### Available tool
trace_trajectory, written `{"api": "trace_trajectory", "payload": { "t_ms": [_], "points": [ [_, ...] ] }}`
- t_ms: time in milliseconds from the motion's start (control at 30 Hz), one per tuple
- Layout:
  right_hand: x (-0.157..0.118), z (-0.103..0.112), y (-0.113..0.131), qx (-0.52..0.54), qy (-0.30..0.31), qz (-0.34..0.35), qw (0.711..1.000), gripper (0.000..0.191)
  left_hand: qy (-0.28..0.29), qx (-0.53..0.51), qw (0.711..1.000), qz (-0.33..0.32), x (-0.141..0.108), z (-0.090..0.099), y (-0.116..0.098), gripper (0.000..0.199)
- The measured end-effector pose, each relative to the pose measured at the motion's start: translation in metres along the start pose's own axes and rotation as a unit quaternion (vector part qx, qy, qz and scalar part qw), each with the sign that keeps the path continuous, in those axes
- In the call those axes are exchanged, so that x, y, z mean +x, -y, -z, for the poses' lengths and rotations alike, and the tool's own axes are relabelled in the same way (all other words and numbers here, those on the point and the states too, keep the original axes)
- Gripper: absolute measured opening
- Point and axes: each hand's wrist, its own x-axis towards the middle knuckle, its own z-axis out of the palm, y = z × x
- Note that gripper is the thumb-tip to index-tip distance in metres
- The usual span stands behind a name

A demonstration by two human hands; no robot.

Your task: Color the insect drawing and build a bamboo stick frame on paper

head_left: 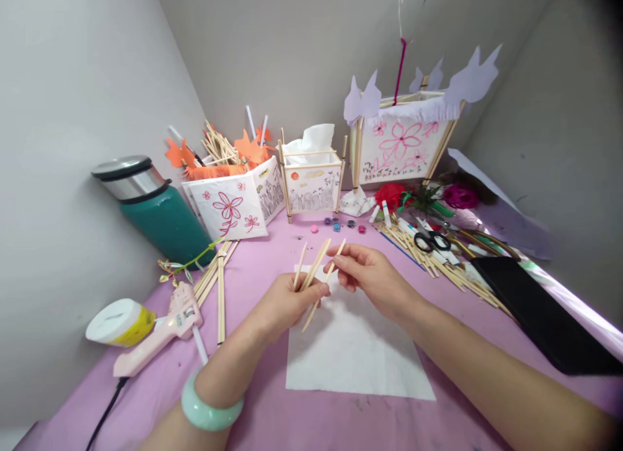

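Note:
Several pale wooden sticks (315, 267) rise at a slant from my left hand (294, 300), whose thumb and fingers are closed round them. My right hand (363, 272) pinches the upper part of one stick (335, 259) between thumb and fingers. The lower end of that stick passes beside my left thumb; I cannot tell whether the left fingers grip it too. Both hands are above a white paper sheet (357, 366) that lies flat on the purple tablecloth (263, 399).
Left are a glue gun (180, 315), a white-and-yellow tub (121, 322), a teal bottle (163, 211) and bundled sticks (221, 295). Decorated paper lanterns (403, 146) stand behind. Right are scissors (432, 241), loose sticks (452, 276) and a black phone (540, 311). Small paint pots (337, 228) sit ahead.

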Motion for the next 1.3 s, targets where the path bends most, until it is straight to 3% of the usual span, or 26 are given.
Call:
{"api": "trace_trajectory", "payload": {
  "t_ms": [133, 233, 367, 433, 533, 633, 733, 867, 1300],
  "points": [
    [0.000, -0.002, 0.000, -0.132, -0.037, 0.010, 0.991, 0.028, -0.018, -0.004, 1.000, -0.002, 0.001, -0.001, 0.002, 0.025],
    [-0.002, -0.005, 0.000, -0.237, -0.020, 0.027, 0.971, 0.032, -0.021, 0.009, 1.000, -0.010, 0.003, -0.002, 0.006, 0.028],
    [-0.005, -0.008, 0.000, -0.296, 0.007, 0.010, 0.955, 0.035, 0.000, 0.040, 0.999, -0.017, 0.003, -0.001, 0.008, 0.029],
    [-0.005, -0.008, 0.000, -0.310, 0.004, 0.002, 0.951, 0.034, -0.017, 0.089, 0.996, -0.023, 0.003, 0.005, 0.008, 0.032],
    [-0.005, -0.007, 0.000, -0.350, 0.009, -0.018, 0.937, 0.033, -0.109, 0.249, 0.961, -0.048, 0.006, 0.019, 0.007, 0.038],
    [-0.006, -0.012, 0.000, -0.404, 0.074, -0.059, 0.910, 0.034, -0.176, 0.372, 0.910, -0.041, 0.012, 0.035, 0.011, 0.028],
    [-0.005, -0.025, -0.001, -0.468, 0.134, -0.050, 0.872, 0.034, -0.179, 0.408, 0.895, -0.028, 0.016, 0.043, 0.017, 0.021],
    [0.001, -0.041, -0.002, -0.529, 0.147, -0.035, 0.835, 0.034, -0.168, 0.446, 0.879, -0.028, 0.018, 0.043, 0.023, 0.021],
    [0.024, -0.046, -0.013, -0.531, 0.190, -0.125, 0.816, 0.027, -0.148, 0.493, 0.857, -0.038, 0.022, 0.042, 0.031, 0.017]
  ]
}}
